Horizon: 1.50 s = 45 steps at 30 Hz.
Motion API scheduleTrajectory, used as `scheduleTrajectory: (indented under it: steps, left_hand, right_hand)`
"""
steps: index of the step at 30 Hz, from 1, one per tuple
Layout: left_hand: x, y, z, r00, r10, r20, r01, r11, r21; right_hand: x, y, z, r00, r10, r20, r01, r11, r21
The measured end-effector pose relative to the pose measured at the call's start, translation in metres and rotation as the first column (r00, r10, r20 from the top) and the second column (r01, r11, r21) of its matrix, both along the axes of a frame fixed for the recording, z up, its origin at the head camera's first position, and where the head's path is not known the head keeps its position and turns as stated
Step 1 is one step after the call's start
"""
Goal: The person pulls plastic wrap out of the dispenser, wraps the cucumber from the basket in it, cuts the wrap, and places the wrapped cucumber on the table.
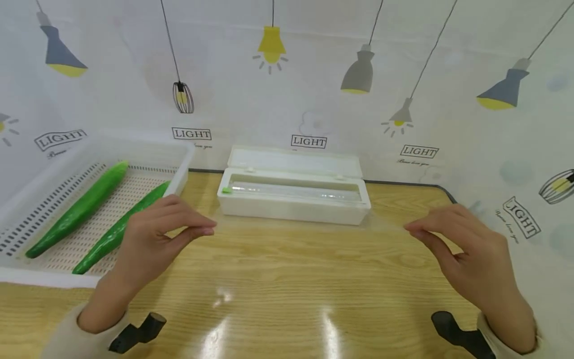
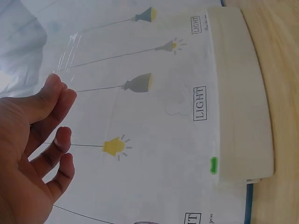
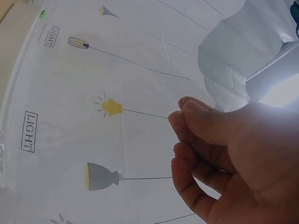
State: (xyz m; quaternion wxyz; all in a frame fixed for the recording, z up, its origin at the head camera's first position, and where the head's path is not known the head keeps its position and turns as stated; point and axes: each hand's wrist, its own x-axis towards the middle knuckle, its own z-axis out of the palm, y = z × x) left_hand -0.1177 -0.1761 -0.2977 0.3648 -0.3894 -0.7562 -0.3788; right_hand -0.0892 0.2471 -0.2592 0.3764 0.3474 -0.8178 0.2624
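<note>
Thumb and fingertips of my left hand pinch one side of a sheet of clear cling film, with shiny creases beside them in the left wrist view. Opposite, my right hand pinches the film's other side between thumb and fingers. The sheet is nearly invisible in the head view, faint between the hands and the box. Behind them stands a long white cling film dispenser, its lid raised. A clear roll lies inside, and a green slider sits at the front edge's left end.
To the left, a white plastic basket holds two green cucumbers, one farther left and one partly behind my left hand. A wall covering printed with lamps rises directly behind the wooden table.
</note>
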Motion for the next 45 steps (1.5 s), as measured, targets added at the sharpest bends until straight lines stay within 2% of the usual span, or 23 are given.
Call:
scheduleTrajectory:
  steps: [7, 11, 14, 19, 21, 28, 31, 35, 39, 42, 45]
  left_hand:
    - [0.009, -0.002, -0.022, 0.991, -0.106, 0.076, 0.105, 0.994, 0.015]
    - [0.012, 0.001, -0.034, 0.973, -0.181, 0.14, 0.177, 0.983, 0.04]
    - [0.014, 0.007, -0.039, 0.958, -0.21, 0.195, 0.205, 0.978, 0.048]
    - [0.016, 0.016, -0.044, 0.933, -0.198, 0.3, 0.206, 0.979, 0.006]
    - [0.017, 0.016, -0.047, 0.928, -0.199, 0.314, 0.212, 0.977, -0.005]
    - [0.018, 0.005, -0.061, 0.928, -0.183, 0.323, 0.202, 0.979, -0.027]
    - [0.019, -0.001, -0.066, 0.926, -0.165, 0.34, 0.191, 0.981, -0.045]
    - [0.022, -0.008, -0.067, 0.914, -0.155, 0.375, 0.189, 0.98, -0.056]
    - [0.022, -0.011, -0.068, 0.899, -0.163, 0.407, 0.208, 0.976, -0.067]
    - [0.021, -0.013, -0.07, 0.891, -0.188, 0.413, 0.236, 0.969, -0.068]
    - [0.02, -0.014, -0.073, 0.884, -0.207, 0.418, 0.257, 0.964, -0.066]
  right_hand:
    - [0.003, 0.001, -0.004, 1.0, -0.001, -0.013, 0.002, 0.999, 0.049]
    - [0.003, 0.002, -0.006, 1.0, 0.016, -0.003, -0.015, 0.999, 0.051]
    - [0.003, 0.002, -0.008, 1.0, 0.03, 0.005, -0.03, 0.998, 0.05]
    - [0.005, 0.003, -0.011, 0.998, 0.055, 0.026, -0.057, 0.997, 0.057]
    - [0.006, 0.004, -0.012, 0.997, 0.062, 0.043, -0.065, 0.996, 0.067]
    - [0.012, 0.002, -0.017, 0.991, 0.086, 0.099, -0.099, 0.986, 0.137]
    - [0.015, 0.001, -0.023, 0.983, 0.124, 0.138, -0.146, 0.976, 0.164]
    - [0.013, 0.004, -0.038, 0.958, 0.201, 0.205, -0.236, 0.957, 0.166]
    - [0.011, 0.009, -0.055, 0.899, 0.238, 0.369, -0.321, 0.929, 0.185]
    - [0.012, 0.011, -0.062, 0.852, 0.196, 0.486, -0.339, 0.913, 0.226]
    - [0.01, 0.01, -0.068, 0.815, 0.162, 0.556, -0.349, 0.904, 0.248]
